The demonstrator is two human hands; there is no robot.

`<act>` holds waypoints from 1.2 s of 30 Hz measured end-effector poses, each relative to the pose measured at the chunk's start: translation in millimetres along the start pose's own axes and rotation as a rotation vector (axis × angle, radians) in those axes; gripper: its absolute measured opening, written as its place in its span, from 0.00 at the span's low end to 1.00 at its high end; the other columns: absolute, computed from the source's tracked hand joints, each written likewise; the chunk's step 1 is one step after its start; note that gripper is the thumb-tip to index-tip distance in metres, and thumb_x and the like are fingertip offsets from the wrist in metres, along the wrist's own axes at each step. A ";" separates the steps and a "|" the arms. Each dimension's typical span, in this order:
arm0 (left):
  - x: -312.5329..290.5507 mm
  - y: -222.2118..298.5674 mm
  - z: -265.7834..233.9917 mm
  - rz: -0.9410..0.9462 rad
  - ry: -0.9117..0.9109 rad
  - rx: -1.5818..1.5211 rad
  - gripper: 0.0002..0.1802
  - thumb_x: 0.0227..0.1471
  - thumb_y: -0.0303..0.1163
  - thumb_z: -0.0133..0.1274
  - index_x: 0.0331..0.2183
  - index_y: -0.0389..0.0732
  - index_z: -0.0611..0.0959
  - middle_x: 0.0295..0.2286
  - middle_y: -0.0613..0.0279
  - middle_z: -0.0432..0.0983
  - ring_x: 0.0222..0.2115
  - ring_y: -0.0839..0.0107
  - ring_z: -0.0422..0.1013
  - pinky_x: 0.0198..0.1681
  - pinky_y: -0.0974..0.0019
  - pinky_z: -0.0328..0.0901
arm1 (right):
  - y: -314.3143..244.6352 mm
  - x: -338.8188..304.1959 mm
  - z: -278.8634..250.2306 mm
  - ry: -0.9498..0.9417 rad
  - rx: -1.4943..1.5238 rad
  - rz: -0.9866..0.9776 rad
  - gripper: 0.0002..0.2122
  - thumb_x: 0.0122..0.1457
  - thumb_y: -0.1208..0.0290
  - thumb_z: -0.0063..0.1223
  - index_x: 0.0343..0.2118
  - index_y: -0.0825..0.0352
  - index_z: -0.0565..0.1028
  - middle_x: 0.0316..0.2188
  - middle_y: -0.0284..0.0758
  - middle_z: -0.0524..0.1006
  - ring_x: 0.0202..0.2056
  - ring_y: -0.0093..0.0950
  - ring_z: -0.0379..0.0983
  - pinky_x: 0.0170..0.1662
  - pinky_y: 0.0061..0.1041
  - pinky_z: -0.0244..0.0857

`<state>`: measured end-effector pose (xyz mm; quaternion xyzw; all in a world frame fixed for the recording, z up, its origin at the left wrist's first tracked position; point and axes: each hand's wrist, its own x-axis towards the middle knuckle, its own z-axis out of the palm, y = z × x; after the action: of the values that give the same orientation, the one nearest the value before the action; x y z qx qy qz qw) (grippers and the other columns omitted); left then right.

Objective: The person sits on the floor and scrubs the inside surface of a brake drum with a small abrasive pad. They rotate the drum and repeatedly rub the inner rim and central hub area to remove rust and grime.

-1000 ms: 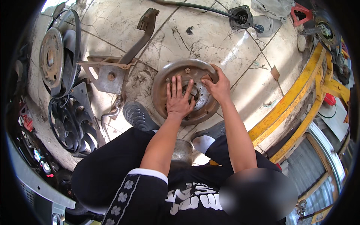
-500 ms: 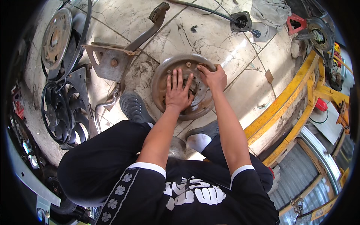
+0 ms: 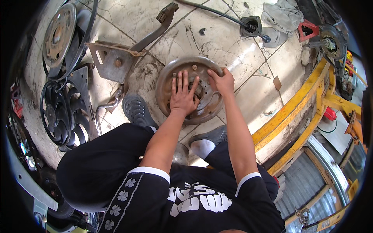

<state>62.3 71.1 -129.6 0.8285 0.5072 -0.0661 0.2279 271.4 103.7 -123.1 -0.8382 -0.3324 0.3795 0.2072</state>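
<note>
Head view: rusty round brake drum (image 3: 190, 90) flat on the cracked tile floor (image 3: 233, 42), just above centre of the frame. Left hand (image 3: 183, 97) pressed open on its face, fingers spread, gripping nothing. Right hand (image 3: 220, 80) curled over the upper right rim, fingertips hooked on the edge. Best kept steady with the flat palm bearing down while the rim grip turns or lifts. Pedal bracket (image 3: 116, 58) at upper left, fan (image 3: 62, 112) at left, yellow frame (image 3: 299, 112) at right, well apart.

A cracked tiled floor (image 3: 233, 42) bears a rusty drum (image 3: 182, 73), pedal bracket (image 3: 116, 60) and fan (image 3: 62, 112).
</note>
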 end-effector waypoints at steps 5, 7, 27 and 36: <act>0.9 0.5 2.2 -0.005 -0.019 -0.005 0.54 0.53 0.55 0.55 0.75 0.63 0.48 0.74 0.43 0.34 0.75 0.45 0.31 0.74 0.40 0.26 | -21.0 -5.4 2.2 0.039 -0.134 0.111 0.31 0.46 0.38 0.73 0.38 0.67 0.83 0.36 0.43 0.86 0.40 0.40 0.84 0.44 0.36 0.75; 2.8 -1.0 -1.2 -0.014 -0.023 -0.020 0.54 0.53 0.54 0.55 0.75 0.63 0.48 0.74 0.44 0.33 0.75 0.46 0.30 0.74 0.40 0.26 | -63.7 -12.1 2.0 0.062 -0.376 0.312 0.28 0.48 0.43 0.74 0.39 0.67 0.83 0.36 0.41 0.86 0.40 0.36 0.84 0.45 0.33 0.74; 2.8 1.8 1.7 -0.003 0.002 -0.007 0.54 0.53 0.53 0.54 0.75 0.63 0.47 0.74 0.43 0.33 0.75 0.45 0.30 0.74 0.40 0.25 | 7.1 7.3 2.0 0.014 0.005 0.045 0.38 0.40 0.32 0.73 0.37 0.68 0.82 0.36 0.44 0.86 0.40 0.44 0.84 0.45 0.38 0.75; -4.1 6.7 -2.7 -0.077 -0.063 -0.014 0.53 0.55 0.54 0.53 0.75 0.64 0.46 0.74 0.45 0.31 0.75 0.46 0.28 0.74 0.40 0.23 | -15.3 -0.9 -1.4 0.039 -0.110 -0.031 0.38 0.38 0.30 0.72 0.36 0.67 0.82 0.35 0.44 0.86 0.41 0.43 0.84 0.45 0.40 0.75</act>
<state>65.9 66.5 -123.7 0.8043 0.5318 -0.0973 0.2466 265.9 113.6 -112.7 -0.8504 -0.3615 0.3409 0.1730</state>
